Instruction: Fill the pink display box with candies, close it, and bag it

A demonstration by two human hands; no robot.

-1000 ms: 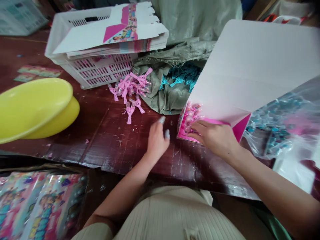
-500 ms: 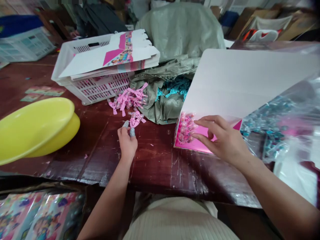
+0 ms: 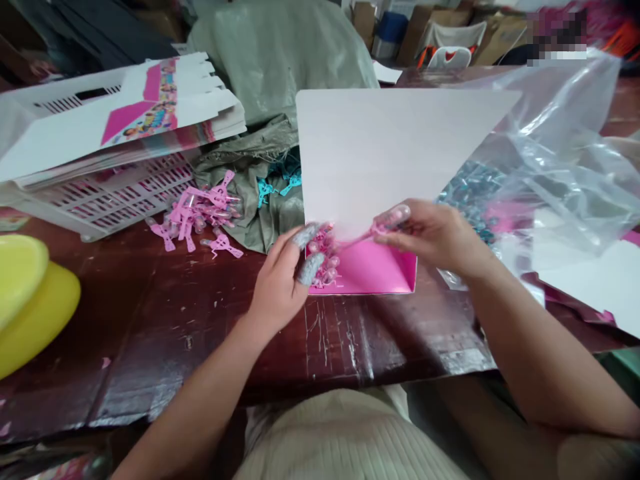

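An open box [image 3: 375,273] with a pink inside and a raised white lid [image 3: 385,147] stands on the dark red table. Small pink pieces with clear capsules [image 3: 330,263] lie in its left end. My left hand [image 3: 287,273], grey wraps on thumb and finger, is closed at these pieces; what it grips is hidden. Over the box's right part, my right hand [image 3: 435,233] pinches a pink clip with a clear capsule [image 3: 393,219]. More pink clips [image 3: 200,210] are heaped to the left, with a separate one [image 3: 223,246] in front.
A white crate [image 3: 115,200] holding flat printed cartons [image 3: 200,107] stands at the left, with yellow basins [image 3: 45,313] nearer. Behind is a grey-green sack [image 3: 275,60] with turquoise clips [image 3: 265,191]. Clear plastic bags [image 3: 565,160] lie at the right.
The view has turned right. My left hand has moved from the clip heap to the box's left end. My right hand, earlier apart-fingered and without a clip, now holds a pink one.
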